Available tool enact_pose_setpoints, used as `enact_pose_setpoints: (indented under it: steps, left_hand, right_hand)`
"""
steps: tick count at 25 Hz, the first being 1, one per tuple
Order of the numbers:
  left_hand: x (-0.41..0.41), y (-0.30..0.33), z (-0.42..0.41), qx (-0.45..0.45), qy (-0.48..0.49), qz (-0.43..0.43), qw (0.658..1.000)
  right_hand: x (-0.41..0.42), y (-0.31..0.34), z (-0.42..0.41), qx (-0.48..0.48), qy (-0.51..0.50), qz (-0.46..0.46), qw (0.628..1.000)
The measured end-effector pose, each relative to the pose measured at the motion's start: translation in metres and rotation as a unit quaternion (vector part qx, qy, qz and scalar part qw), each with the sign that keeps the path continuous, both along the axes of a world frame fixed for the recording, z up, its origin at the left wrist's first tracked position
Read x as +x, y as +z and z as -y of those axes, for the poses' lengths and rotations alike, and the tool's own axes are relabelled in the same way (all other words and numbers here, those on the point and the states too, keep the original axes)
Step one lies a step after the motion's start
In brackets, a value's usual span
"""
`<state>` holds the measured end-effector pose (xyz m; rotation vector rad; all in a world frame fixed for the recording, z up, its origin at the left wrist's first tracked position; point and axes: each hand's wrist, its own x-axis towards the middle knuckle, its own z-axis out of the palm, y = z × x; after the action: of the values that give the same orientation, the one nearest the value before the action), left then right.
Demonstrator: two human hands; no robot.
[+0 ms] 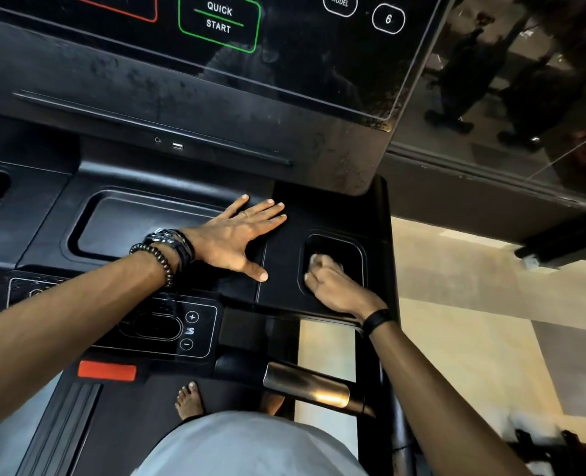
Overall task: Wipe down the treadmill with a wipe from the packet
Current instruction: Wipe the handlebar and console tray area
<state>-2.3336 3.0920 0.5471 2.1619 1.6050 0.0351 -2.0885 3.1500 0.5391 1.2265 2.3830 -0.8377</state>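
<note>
person at the treadmill [168, 108] console. landmark: the small recessed cup holder [353, 249] at the console's right end. the right hand [332, 286] reaches down into this recess, fingers curled around a pale wipe [313, 260] bunched against its floor. just left of the recess, the left hand [240, 235] lies flat and spread on the deck, gripping nothing, apparently as a brace. further left of the recess sits a larger shallow tray [140, 221]; the touchscreen [284, 46] rises above it. the wipe packet is not visible. to do this step well, press the wipe into the recess corners and sweep up its walls, then refold to a clean face.
</note>
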Motion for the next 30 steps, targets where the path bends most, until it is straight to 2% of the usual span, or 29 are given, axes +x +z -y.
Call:
enact_pose_setpoints:
  steps: [4,7,10,12,15,18,22,24,27,30]
  left_hand:
    - [0.002,0.001,-0.001,0.0,-0.003,-0.006,1.0]
    - [0.002,0.003,0.0,-0.003,0.002,-0.007,1.0]
    - [0.004,0.007,0.0,-0.007,0.0,-0.009,1.0]
    - [0.005,0.008,0.0,-0.007,0.001,-0.015,1.0]
    - [0.006,0.008,0.002,-0.009,0.0,-0.023,1.0]
    - [0.007,0.01,0.002,-0.008,0.003,-0.027,1.0]
    - [0.007,0.012,0.004,-0.015,0.008,-0.024,1.0]
    - [0.006,0.014,0.007,-0.024,0.016,-0.021,0.999]
    - [-0.002,0.019,0.014,-0.043,0.033,0.0,0.999]
    - [-0.02,0.027,0.019,-0.065,0.057,0.026,0.996]
  right_hand:
    - [0.019,0.017,0.014,-0.07,-0.046,-0.023,0.996]
    - [0.021,0.028,0.019,-0.014,-0.027,0.078,0.996]
    - [0.014,0.03,0.024,-0.017,-0.048,0.096,0.994]
    - [0.013,0.03,0.03,-0.03,-0.058,0.066,0.996]
    - [0.013,0.03,0.039,0.017,-0.045,0.037,0.998]
    - [0.009,0.031,0.034,0.053,-0.104,-0.066,0.991]
    - [0.009,0.044,0.04,0.013,-0.211,-0.273,0.939]
    - [0.007,0.046,0.051,0.002,-0.233,-0.31,0.922]
    - [-0.002,0.03,0.081,0.089,-0.151,-0.306,0.936]
    - [-0.014,0.013,0.1,0.128,-0.066,-0.332,0.932]
